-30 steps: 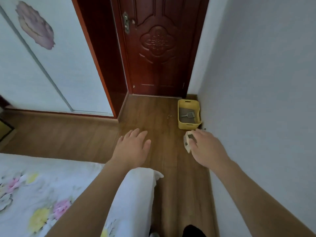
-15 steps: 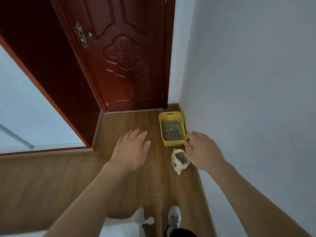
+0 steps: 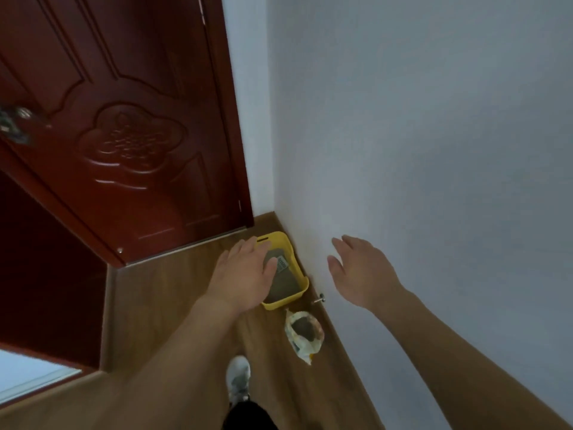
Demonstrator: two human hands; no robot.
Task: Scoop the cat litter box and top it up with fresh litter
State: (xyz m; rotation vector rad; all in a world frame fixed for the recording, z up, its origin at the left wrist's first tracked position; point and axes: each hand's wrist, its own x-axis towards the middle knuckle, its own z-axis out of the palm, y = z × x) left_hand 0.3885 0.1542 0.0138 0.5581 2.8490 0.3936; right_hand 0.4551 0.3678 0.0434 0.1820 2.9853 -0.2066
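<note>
Litter box (image 3: 280,301), a small rectangular tub of glossy yellow plastic with rounded corners, stands on the floor at about twelve o'clock from the person, tucked into the corner where door and wall meet. Nearest, at six o'clock, a dark trouser leg (image 3: 248,414) and a pale grey shoe (image 3: 238,380) stand on the wooden floor (image 3: 173,305), whose brown planks have a smooth, faintly grained finish. Just beyond, at about one o'clock from the shoe, a crumpled white and yellow plastic bag (image 3: 302,347) lies open by the skirting, with a dark grey mass showing in its mouth. Both bare forearms reach forward from the lower edge. The left hand (image 3: 245,274) is flat, palm down, fingers straight and close together; it overlaps the near left part of the tub, and I cannot tell whether it touches the rim. The right hand (image 3: 361,271) hangs at three o'clock from the tub, in front of the wall, palm down, fingers loosely spread and holding nothing. Inside the tub lies a flat bed of dull grey, grainy litter (image 3: 283,285), and on it the slotted grey head of a scoop (image 3: 282,262) shows just past the left fingertips. A small metal door stop (image 3: 319,298) sticks out of the skirting between tub and bag. Farther off, at eleven o'clock, rises a dark red lacquered door (image 3: 130,135) with raised panels and a carved flower medallion, its metal handle (image 3: 12,122) blurred at nine o'clock. The wall (image 3: 434,119) at two o'clock is plain, matt and pale grey.
</note>
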